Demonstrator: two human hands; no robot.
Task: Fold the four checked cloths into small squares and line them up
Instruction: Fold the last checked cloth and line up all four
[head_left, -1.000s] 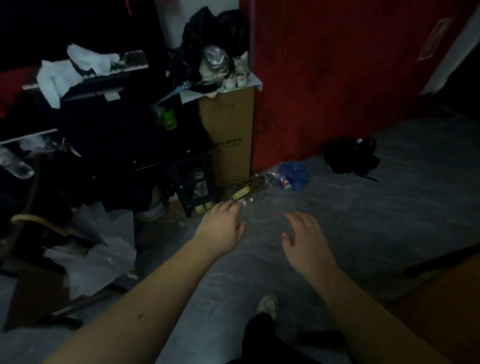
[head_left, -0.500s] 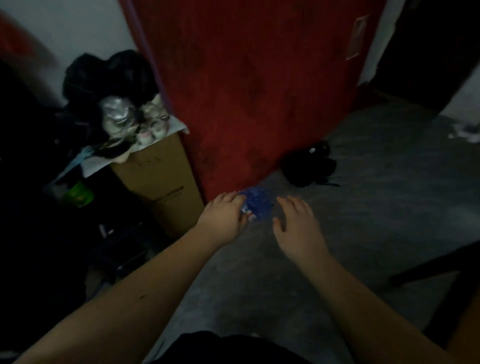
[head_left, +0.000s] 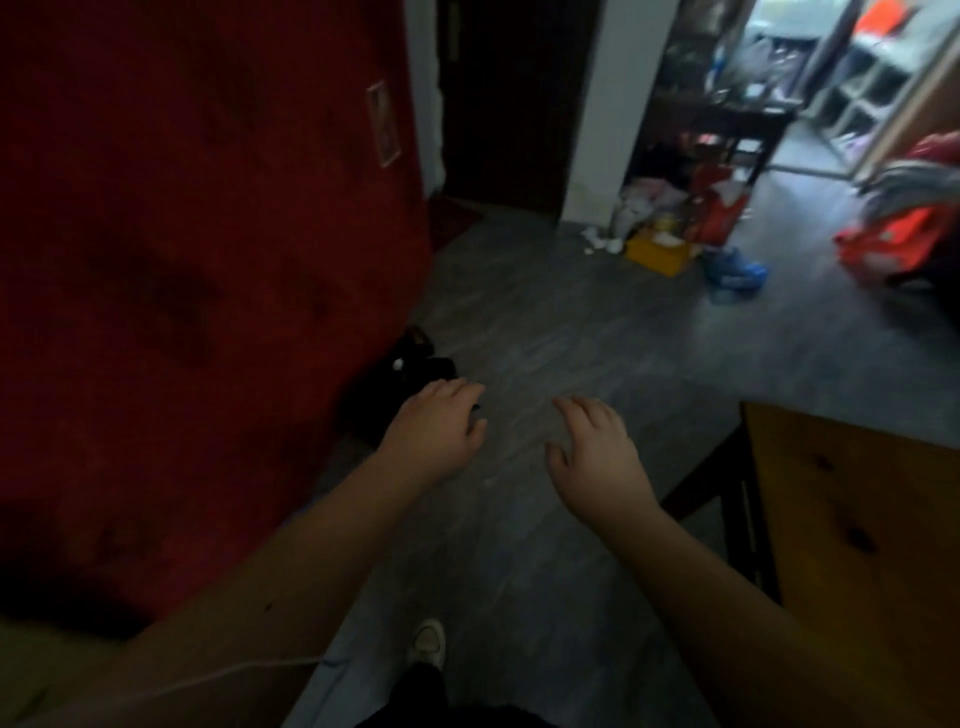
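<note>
Left hand (head_left: 434, 432) out in front, palm down, fingers relaxed and slightly spread, gripping nothing. Right hand (head_left: 597, 457) level with it and a little apart, also palm down, fingers loose, thumb out to the side, likewise released. Both held above the grey floor (head_left: 545, 322), bare forearms running back toward the camera.

Just beyond and left of the left hand, a dark heap (head_left: 400, 382) on the floor with a small white spot on it, too dim to identify. Behind that heap, and filling everything left of the left hand, a deep red wall (head_left: 182, 260) with a small pale plate (head_left: 384, 124) high on it.

Below and between the forearms, a light shoe (head_left: 428, 642) on the floor. Under the left forearm, a thin white cord (head_left: 234, 675).

Right of the right hand, the corner of a wooden table (head_left: 857, 545), with dark legs beneath its near edge.

Well beyond both hands, a dark doorway (head_left: 504, 104) next to a white pillar (head_left: 613, 104).

Far off beyond the right hand, blurred clutter on the floor: a yellow box (head_left: 657, 253), a blue bundle (head_left: 732, 270) just right of it, red-orange fabric (head_left: 883, 244) farther right again.

Checked cloths not recognisable anywhere here, so their place cannot be told.
</note>
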